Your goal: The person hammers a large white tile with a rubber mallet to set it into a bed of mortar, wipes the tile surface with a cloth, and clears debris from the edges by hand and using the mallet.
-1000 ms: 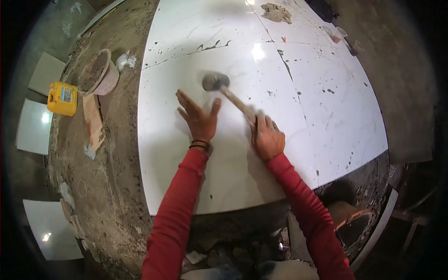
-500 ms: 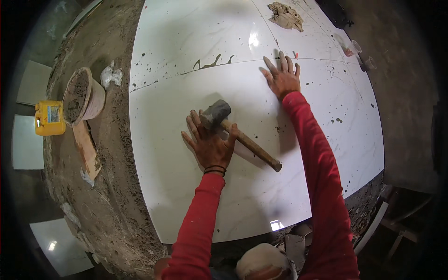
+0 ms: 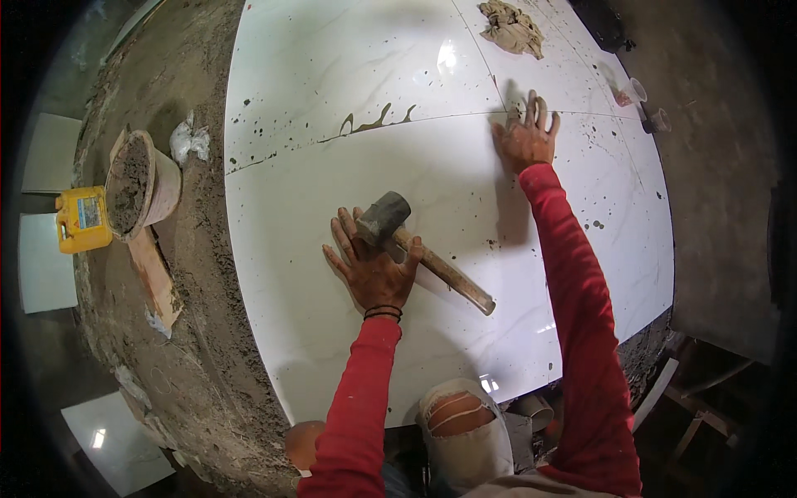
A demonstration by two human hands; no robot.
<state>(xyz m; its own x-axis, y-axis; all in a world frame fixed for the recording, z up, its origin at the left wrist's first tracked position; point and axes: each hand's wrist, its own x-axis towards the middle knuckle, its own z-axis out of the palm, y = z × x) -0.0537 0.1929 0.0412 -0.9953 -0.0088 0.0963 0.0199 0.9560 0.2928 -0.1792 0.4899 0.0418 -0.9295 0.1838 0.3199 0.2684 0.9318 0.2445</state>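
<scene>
My left hand (image 3: 376, 270) lies flat on a glossy white tile (image 3: 282, 290), its fingers spread. A rubber mallet with a dark head (image 3: 384, 217) and wooden handle (image 3: 452, 280) rests against it. The head sits by the index finger and the handle runs past the thumb, which seems to touch it; the hand is not wrapped round it. Farther right, my right hand (image 3: 525, 143) reaches to the seam between tiles, fingers apart and slightly bent, palm down. Grey slurry smears (image 3: 378, 120) mark the seam between the hands.
A bucket of mortar (image 3: 149, 187), a yellow jerrycan (image 3: 83, 219) and a wooden board (image 3: 156, 278) are on the rough ground at left. A crumpled cloth (image 3: 511, 30) lies on the far tiles. Clear plastic cups (image 3: 633, 91) are at the right edge. My knee (image 3: 461, 419) is at the near edge.
My right hand has slid a little to the right along the seam, its fingers more bent. My left hand and the mallet stay nearly in place. My knee shows more at the near edge.
</scene>
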